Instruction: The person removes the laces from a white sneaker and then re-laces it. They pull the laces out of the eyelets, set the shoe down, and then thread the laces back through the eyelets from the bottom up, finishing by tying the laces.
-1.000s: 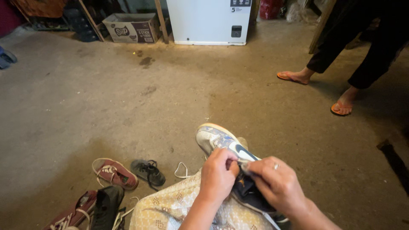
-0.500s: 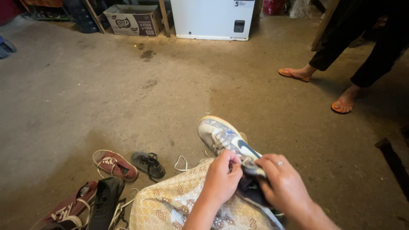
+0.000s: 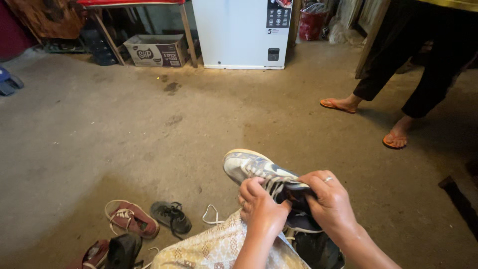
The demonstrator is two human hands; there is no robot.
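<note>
Rough grey concrete makes the floor (image 3: pixel 149 124) of this room, with dark stains and a dusty, uneven surface. At the far wall stands a white box-shaped freezer (image 3: pixel 241 32), and beside it a cardboard box (image 3: pixel 157 50) sits under the wooden legs of a table (image 3: pixel 184 30); a red bucket (image 3: pixel 311 25) is further to the right. Near the bottom of the view, the person holds a sneaker (image 3: pixel 259 172) above the lap, which is covered by a cream cloth (image 3: pixel 214 246) with a small printed pattern. The sneaker is light grey and white with a darker blue part, its rounded toe points away to the left, and its white laces look flat. The left hand (image 3: pixel 261 209) is closed around the laces at the middle of the shoe, fingers curled tight, with a ring on one finger. The right hand (image 3: pixel 331 204) grips the dark opening of the shoe from the right side, fingers bent over the edge, also with a ring. On the floor to the left lie a red canvas shoe (image 3: pixel 132 219) with white laces, a small dark sandal (image 3: pixel 172 216) just beside it, and a loose white lace (image 3: pixel 214 216). Another person stands at the right in dark trousers (image 3: pixel 428 55) and orange flat sandals (image 3: pixel 393 141), well apart from the hands.
</note>
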